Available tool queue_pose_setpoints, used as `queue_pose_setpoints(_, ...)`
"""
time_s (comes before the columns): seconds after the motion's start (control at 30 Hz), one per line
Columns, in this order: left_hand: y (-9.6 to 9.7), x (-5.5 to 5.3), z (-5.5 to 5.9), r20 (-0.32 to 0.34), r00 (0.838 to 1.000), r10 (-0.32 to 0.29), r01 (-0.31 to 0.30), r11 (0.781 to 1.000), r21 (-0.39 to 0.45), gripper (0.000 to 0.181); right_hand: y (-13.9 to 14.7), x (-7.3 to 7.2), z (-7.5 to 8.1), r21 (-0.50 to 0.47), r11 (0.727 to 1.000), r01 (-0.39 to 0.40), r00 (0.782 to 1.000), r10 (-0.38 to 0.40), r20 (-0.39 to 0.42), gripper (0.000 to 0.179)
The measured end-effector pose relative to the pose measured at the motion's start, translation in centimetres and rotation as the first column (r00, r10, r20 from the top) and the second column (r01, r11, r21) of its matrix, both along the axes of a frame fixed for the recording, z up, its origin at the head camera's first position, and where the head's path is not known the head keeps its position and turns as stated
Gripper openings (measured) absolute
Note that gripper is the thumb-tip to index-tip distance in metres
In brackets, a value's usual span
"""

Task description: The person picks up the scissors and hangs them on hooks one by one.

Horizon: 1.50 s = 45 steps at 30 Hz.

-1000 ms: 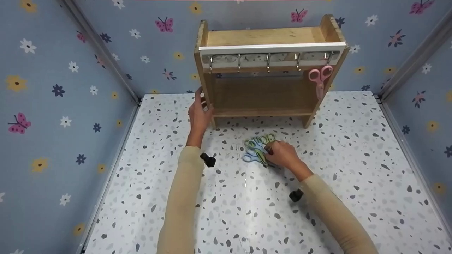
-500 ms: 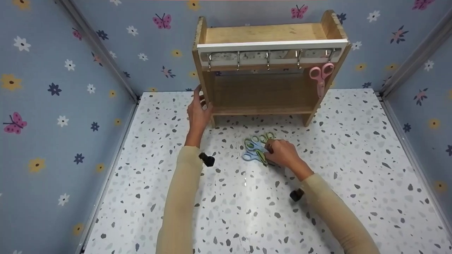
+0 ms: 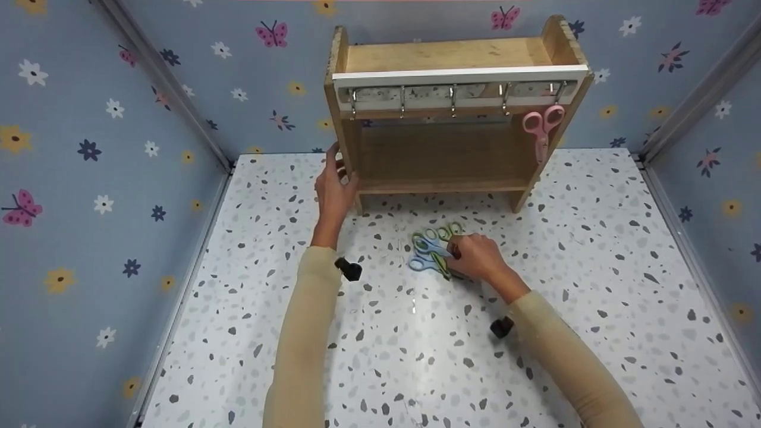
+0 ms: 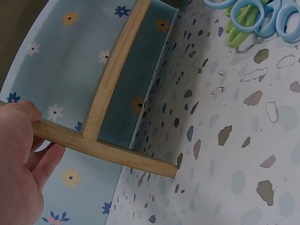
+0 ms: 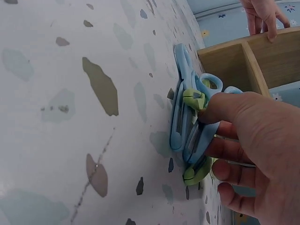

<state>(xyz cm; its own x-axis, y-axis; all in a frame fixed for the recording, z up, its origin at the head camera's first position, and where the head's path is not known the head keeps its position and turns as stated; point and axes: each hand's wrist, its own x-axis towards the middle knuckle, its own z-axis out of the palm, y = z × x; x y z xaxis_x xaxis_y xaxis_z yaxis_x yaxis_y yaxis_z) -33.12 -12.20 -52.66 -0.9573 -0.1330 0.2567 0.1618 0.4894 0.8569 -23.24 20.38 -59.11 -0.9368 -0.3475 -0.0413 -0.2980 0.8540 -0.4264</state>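
A wooden shelf (image 3: 446, 157) stands at the back of the table, its left side panel gripped by my left hand (image 3: 336, 189). In the left wrist view, the thumb and fingers (image 4: 48, 164) lie on both sides of that panel's edge. My right hand (image 3: 477, 257) is at a small pile of scissors in front of the shelf. Its thumb and fingers pinch a pair of light blue scissors (image 5: 201, 141), while other blue scissors (image 5: 177, 115) and green scissors (image 5: 199, 172) lie close against them. The right hand covers part of the pile in the head view.
Along the shelf's upper front runs a white rail (image 3: 428, 76) with several metal hooks (image 3: 453, 101). Pink scissors (image 3: 541, 132) hang from the rightmost hook. The speckled table (image 3: 404, 356) meets flower-patterned walls (image 3: 89, 178) at the back and sides.
The head view has shifted slightly. Both hands keep their places, the left on the shelf and the right on the scissors.
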Motion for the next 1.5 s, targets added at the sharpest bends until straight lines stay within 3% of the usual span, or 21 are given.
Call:
queue_pose_setpoints(0.23, 0.0, -0.1, -0.2, -0.036, 0.999, -0.004, 0.005, 1.0, 0.009, 0.069, 0.1, 0.0, -0.2, -0.011, 0.999, -0.032, 0.999, 0.031, -0.042, 0.017)
queue_pose_setpoints(1.0, 0.2, 0.0, -0.1, -0.03, 1.0, 0.009, -0.01, 1.0, -0.026, 0.07, 0.6, 0.0, 1.1, -0.011, 0.999, -0.045, 0.999, 0.045, 0.001, 0.021)
queue_pose_setpoints(1.5, 0.1, 0.0, -0.2, -0.052, 0.999, 0.006, -0.007, 1.0, -0.009, 0.07, 1.2, -0.5, 2.3, -0.03, 0.996, -0.08, 0.994, 0.078, -0.073, 0.018)
